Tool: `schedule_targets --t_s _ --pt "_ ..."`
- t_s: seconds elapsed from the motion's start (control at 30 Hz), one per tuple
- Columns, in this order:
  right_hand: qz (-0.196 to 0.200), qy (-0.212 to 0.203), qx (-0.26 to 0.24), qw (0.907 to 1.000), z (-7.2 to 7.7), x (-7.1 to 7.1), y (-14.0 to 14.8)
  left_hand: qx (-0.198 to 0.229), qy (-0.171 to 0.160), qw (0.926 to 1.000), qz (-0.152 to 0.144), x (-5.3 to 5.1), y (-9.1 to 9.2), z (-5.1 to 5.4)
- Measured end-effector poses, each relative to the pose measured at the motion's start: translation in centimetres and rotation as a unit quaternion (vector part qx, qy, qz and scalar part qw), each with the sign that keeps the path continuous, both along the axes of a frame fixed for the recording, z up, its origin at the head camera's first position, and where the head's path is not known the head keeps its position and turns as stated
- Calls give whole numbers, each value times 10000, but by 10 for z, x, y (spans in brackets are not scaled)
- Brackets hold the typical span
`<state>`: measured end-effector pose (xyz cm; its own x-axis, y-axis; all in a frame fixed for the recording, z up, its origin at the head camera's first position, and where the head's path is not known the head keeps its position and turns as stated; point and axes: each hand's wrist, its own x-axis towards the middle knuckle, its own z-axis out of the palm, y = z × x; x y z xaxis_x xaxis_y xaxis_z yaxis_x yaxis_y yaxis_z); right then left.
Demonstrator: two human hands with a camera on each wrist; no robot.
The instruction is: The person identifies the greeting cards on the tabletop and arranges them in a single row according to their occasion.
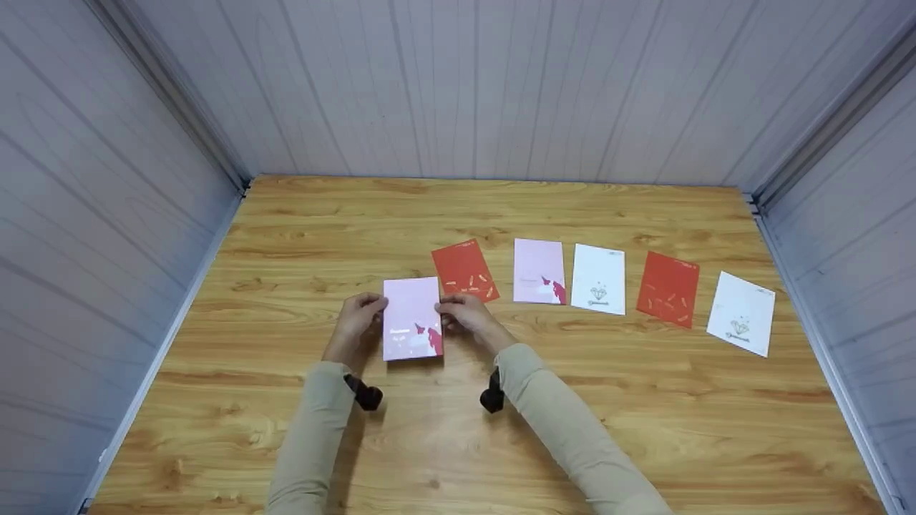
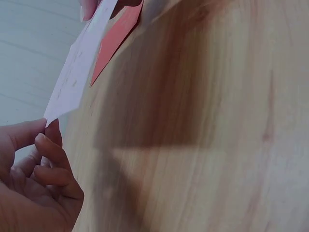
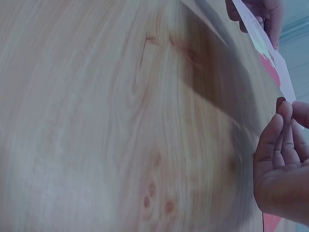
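Observation:
A pink card (image 1: 411,315) with a red hand print and white lettering is held above the table, its shadow falling on the wood below. At its left edge my left hand (image 1: 356,320) pinches it between thumb and fingers. My right hand (image 1: 469,315) pinches the opposite edge. In the left wrist view the pink card (image 2: 79,67) is seen nearly edge-on, gripped at its corner by the left hand (image 2: 36,179). The right wrist view has the right hand (image 3: 285,159) holding the card's near edge. A red card (image 1: 464,268) lies just behind, partly covered by the pink one.
To the right lie another pink card (image 1: 539,272), a white card (image 1: 598,280) with a diamond print, a red card (image 1: 668,290) and a second white card (image 1: 741,315), in a loose row. Pale panels (image 1: 458,86) wall the wooden table (image 1: 272,236) at the back and sides.

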<state>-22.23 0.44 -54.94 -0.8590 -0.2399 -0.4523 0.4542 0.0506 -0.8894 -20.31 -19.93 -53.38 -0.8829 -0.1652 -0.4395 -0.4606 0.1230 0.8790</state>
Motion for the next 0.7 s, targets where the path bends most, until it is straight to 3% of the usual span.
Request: schedule_targets --t_s 0.47,0.57,0.7 --pt "0 134 -295 9995 -7 6 -3 -210 123 9992 -330 11 -13 -6" --pt "48 82 -251 9996 -9 9 -7 -414 179 9980 -439 15 -19 -7" --pt "71 69 -142 9998 -9 12 -12 -370 79 9983 -443 19 -25 -8"
